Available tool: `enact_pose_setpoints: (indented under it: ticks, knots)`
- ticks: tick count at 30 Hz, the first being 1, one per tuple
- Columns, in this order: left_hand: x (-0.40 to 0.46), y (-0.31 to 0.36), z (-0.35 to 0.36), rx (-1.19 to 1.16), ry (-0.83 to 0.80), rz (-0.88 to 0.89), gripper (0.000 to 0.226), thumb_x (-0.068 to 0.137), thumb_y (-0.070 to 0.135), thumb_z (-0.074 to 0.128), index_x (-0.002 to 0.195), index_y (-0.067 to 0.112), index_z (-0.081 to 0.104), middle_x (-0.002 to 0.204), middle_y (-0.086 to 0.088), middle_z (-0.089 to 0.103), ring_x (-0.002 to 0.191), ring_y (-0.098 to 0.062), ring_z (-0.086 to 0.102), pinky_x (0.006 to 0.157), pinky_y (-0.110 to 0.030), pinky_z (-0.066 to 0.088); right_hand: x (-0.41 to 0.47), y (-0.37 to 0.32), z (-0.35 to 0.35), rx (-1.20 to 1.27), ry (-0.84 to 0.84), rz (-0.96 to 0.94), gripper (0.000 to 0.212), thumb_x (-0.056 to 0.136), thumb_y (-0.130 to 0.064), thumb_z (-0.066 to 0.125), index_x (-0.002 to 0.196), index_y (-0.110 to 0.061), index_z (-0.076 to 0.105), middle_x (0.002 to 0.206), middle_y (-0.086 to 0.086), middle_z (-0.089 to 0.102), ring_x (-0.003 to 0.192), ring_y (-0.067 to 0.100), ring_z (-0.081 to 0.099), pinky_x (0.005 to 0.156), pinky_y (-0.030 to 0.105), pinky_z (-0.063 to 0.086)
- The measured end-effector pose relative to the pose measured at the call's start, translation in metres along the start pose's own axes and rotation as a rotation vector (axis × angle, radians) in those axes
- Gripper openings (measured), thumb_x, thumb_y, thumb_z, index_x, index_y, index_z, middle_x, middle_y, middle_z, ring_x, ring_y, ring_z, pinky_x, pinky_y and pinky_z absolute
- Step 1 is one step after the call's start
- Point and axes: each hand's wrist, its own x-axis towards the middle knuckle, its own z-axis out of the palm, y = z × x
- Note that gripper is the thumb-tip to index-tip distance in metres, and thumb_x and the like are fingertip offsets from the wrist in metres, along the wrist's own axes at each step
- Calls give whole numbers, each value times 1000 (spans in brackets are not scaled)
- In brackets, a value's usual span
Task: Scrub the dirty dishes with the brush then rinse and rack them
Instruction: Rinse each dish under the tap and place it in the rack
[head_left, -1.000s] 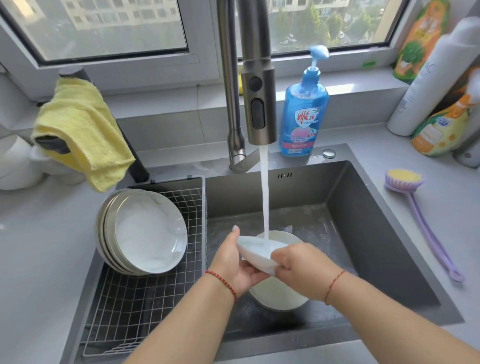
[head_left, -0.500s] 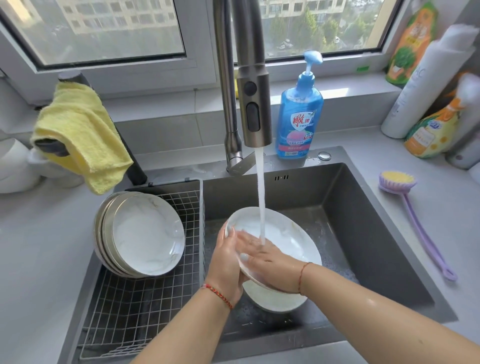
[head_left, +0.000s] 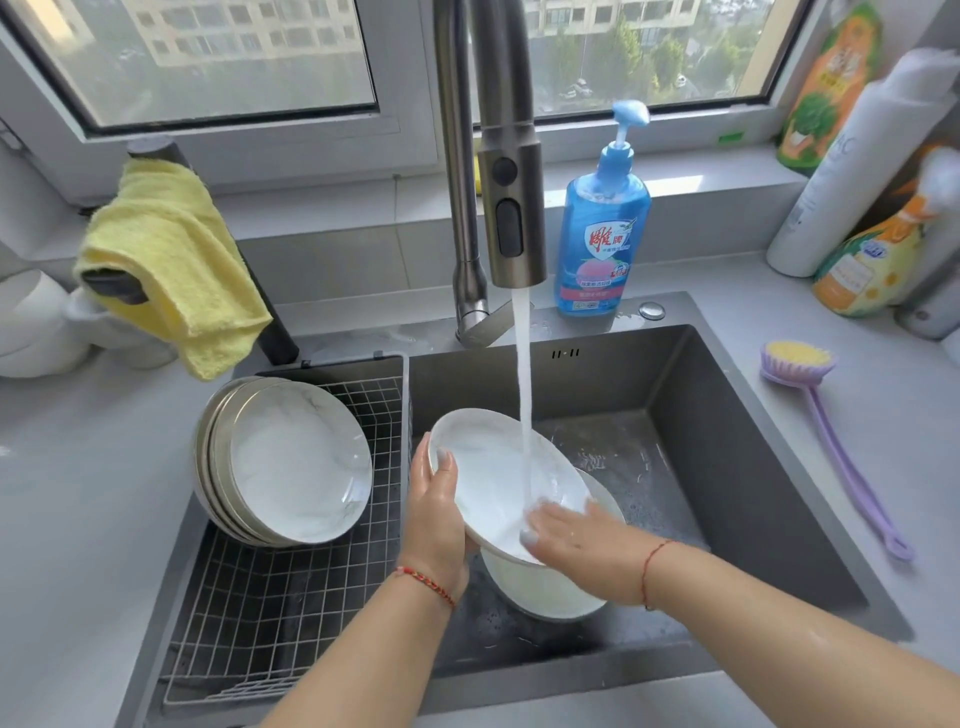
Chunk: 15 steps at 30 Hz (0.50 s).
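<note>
I read the sink (head_left: 753, 467) as the work zone, with the wire rack (head_left: 291, 597) in its left part carrying 3 or so washed plates (head_left: 296, 462) on edge and 1 more dish (head_left: 545, 592) lying on the sink floor. The plate being rinsed (head_left: 493, 478) is tilted under the faucet stream (head_left: 523, 374); I judge it rigid, breakable and slippery when wet, best held at opposite rim edges. The left hand (head_left: 434, 514) is the grip, thumb over the rim and fingers hidden behind, while the right hand (head_left: 582, 540) lies spread, rubbing the wet face; the brush (head_left: 831, 441) rests on the surface.
</note>
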Motion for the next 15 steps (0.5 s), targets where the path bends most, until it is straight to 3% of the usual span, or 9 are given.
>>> enact_pose_setpoints:
  ticks: [4,7,10,13,15]
  knots:
    - [-2,1,3,-9,-4,-15,41,101,53,38,140,43,45,142,5,53,129,-21,53,97,-43,52,-10,-30,1,411,26,-214,54,101,-49,11,152,-33,9,158,-20,0,142,-8,-10,120,29,-7]
    - [-10,5,8,-32,-71,-33,44,100,55,36,139,39,46,136,2,57,119,-21,62,92,-43,55,11,-42,-3,545,139,-287,55,99,-54,10,152,-37,10,157,-25,3,141,-11,-8,120,31,-8]
    - [-15,6,12,-14,-134,-18,45,100,54,35,140,35,46,136,3,59,114,-16,66,89,-38,57,30,-39,-16,614,225,-277,47,103,-42,16,150,-37,10,154,-26,3,140,-9,-6,120,34,-7]
    - [-16,4,13,2,-139,-5,49,97,60,41,140,37,47,136,2,61,120,-22,62,81,-38,59,41,-15,-24,510,279,-169,46,105,-35,19,150,-39,10,146,-31,-5,132,-12,-11,112,22,-16]
    - [-16,4,13,6,-127,-5,53,93,63,44,140,38,47,135,4,61,119,-21,62,78,-37,60,47,2,-21,267,311,-53,51,103,-43,16,151,-39,-2,144,-31,-18,135,-6,-23,108,22,-20]
